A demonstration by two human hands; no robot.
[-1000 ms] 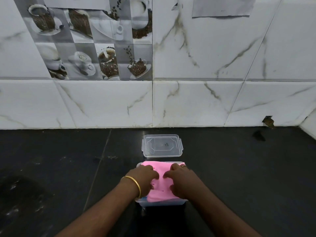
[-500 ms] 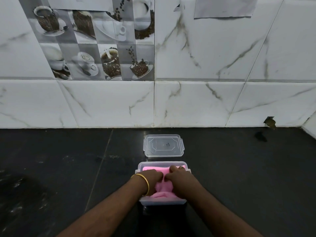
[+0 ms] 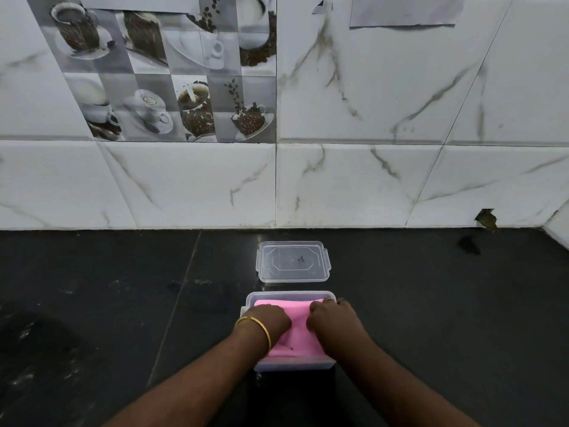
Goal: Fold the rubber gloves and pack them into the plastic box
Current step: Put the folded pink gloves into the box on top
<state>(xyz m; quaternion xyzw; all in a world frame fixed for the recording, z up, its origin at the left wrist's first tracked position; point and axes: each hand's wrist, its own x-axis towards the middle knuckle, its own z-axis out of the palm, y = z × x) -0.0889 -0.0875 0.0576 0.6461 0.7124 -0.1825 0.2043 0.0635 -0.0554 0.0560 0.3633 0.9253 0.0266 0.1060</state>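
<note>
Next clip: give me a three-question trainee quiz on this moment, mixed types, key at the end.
1. True or false: the lid is on the box.
2. What colour are the gloves in the box?
3. The lid lies: A) left of the box, B) beyond the box, towards the wall, C) under the left hand.

Key: 1 false; 2 pink; 3 B. Both hands, the right hand too, press the gloves down.

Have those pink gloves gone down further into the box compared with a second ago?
Yes. The pink gloves sat above the plastic box rim; now they lie below it.
</note>
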